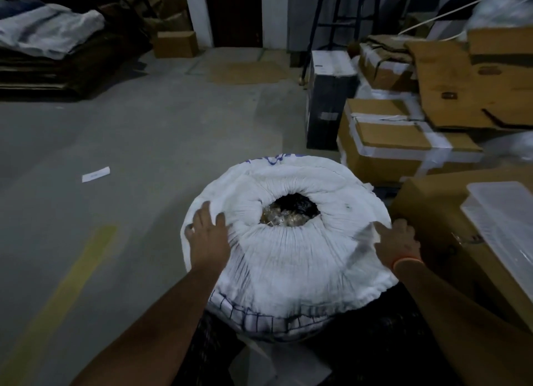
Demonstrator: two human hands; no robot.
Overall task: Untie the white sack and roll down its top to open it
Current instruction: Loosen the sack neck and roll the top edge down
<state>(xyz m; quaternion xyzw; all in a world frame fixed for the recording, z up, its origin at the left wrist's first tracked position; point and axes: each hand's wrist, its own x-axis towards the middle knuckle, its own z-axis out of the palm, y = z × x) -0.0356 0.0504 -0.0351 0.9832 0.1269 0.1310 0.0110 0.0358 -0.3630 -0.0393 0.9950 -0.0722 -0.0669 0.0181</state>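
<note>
White woven cloth of the sack (288,258), standing on the floor beside boxes (398,143), looked soft yet heavy-filled, so I kept my left hand (209,238) spread flat and my right hand (399,244) pinching a fold at its rolled rim.

You have a white sack (288,255) of matt woven cloth, finely pleated around its mouth. Its contents (284,217) look glossy, possibly clear plastic wrap; blur prevents certainty. Matt cardboard boxes (383,143) carry shiny tape; the floor (129,143) is dull, rough concrete.
</note>
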